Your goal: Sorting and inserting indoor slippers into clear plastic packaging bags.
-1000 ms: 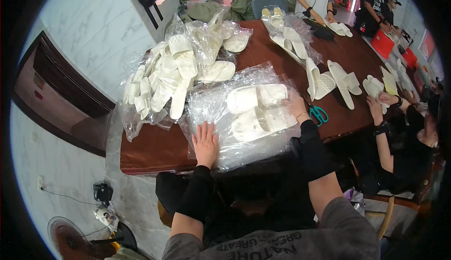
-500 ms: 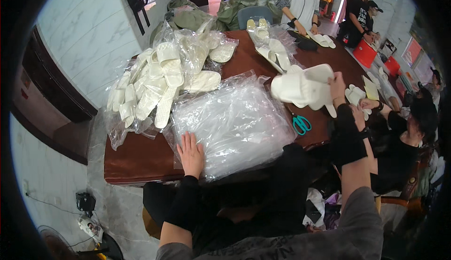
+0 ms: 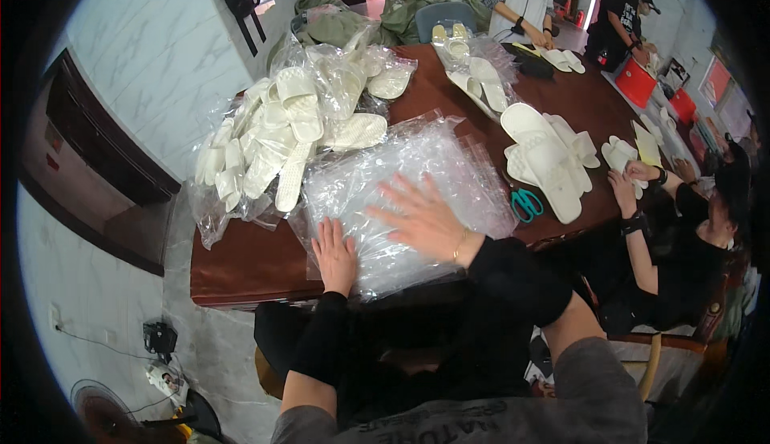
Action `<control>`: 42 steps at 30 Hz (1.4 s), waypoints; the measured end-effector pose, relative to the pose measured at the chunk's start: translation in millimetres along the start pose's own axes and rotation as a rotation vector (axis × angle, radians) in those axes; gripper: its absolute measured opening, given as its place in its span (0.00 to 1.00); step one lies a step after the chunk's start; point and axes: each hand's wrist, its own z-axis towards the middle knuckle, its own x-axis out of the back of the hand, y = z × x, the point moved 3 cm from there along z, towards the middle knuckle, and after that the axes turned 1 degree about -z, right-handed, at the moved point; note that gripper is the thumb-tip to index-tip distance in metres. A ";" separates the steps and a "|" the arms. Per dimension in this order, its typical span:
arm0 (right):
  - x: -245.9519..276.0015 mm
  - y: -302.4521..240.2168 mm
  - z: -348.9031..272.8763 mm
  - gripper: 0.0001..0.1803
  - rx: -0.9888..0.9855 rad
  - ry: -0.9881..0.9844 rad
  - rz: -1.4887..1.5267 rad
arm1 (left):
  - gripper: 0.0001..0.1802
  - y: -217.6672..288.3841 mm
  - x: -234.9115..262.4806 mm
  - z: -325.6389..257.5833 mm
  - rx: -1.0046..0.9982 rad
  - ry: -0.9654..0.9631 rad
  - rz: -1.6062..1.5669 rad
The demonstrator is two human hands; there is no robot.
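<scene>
A stack of clear plastic bags (image 3: 369,195) lies in front of me near the table's front edge. My left hand (image 3: 334,258) rests flat on the stack's left front corner, fingers stretched out. Over the middle of the stack is my right hand (image 3: 425,218), empty, fingers spread and slightly blurred; whether it touches the plastic I cannot tell. To the right of the bags, several cream slippers (image 3: 549,163) lie overlapping on the table. A pair of teal-handled scissors (image 3: 526,204) sits between those slippers and the bags.
Bagged slippers (image 3: 297,107) are heaped at the left of the brown table (image 3: 241,263). More slippers in plastic (image 3: 481,83) lie further back. Co-workers' hands (image 3: 626,187) handle slippers at the right, and another person (image 3: 521,3) stands at the far side. Red buckets (image 3: 635,83) stand beyond.
My right hand has let go of the slippers, now lying on the table at the right, and has moved left over the bag stack. My left hand stays on the stack.
</scene>
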 end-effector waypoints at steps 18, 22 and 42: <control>21.2 199.0 -204.8 0.31 -1.149 0.352 -0.101 | 0.27 -10.6 -10.8 -2.0 0.007 0.049 -0.016; -0.3 262.4 -243.0 0.44 -1.288 0.457 0.566 | 0.26 -5.4 -10.8 1.6 -0.002 0.052 -0.011; -12.9 437.2 -234.8 0.19 -1.094 0.046 0.899 | 0.27 18.3 -26.6 18.9 0.008 -0.066 0.061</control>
